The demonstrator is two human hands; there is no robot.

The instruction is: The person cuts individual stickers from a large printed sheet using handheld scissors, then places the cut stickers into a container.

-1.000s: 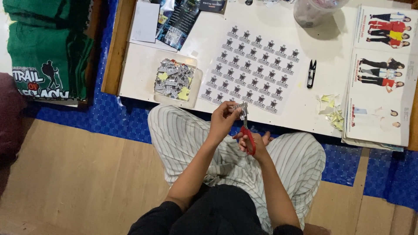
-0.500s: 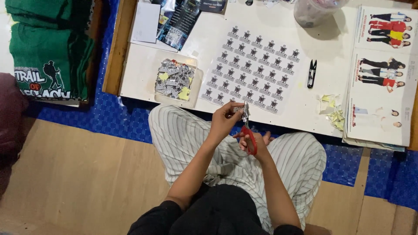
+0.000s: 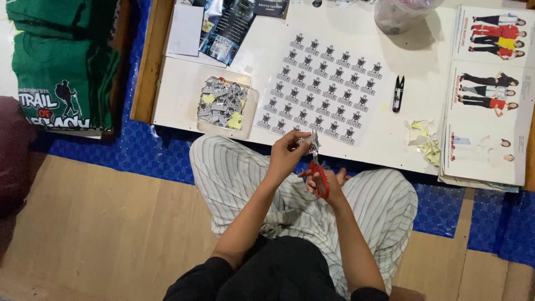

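Cutting step: left hand [image 3: 285,155] pinches sticker piece [image 3: 310,142], right hand [image 3: 326,184] grips red scissors [image 3: 319,174], near sticker sheet [image 3: 323,89] on bench [image 3: 390,139]. Next cut needs blades on print edge.

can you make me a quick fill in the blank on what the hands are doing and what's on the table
1. The right hand holds scissors with ____ handles.
2. The left hand pinches a small paper cutout just above the ____.
3. The tray left of the printed sheet holds a pile of cut ____.
4. The black thread snips lie to the ____ of the printed sheet.

Missing words: red; scissors; pieces; right
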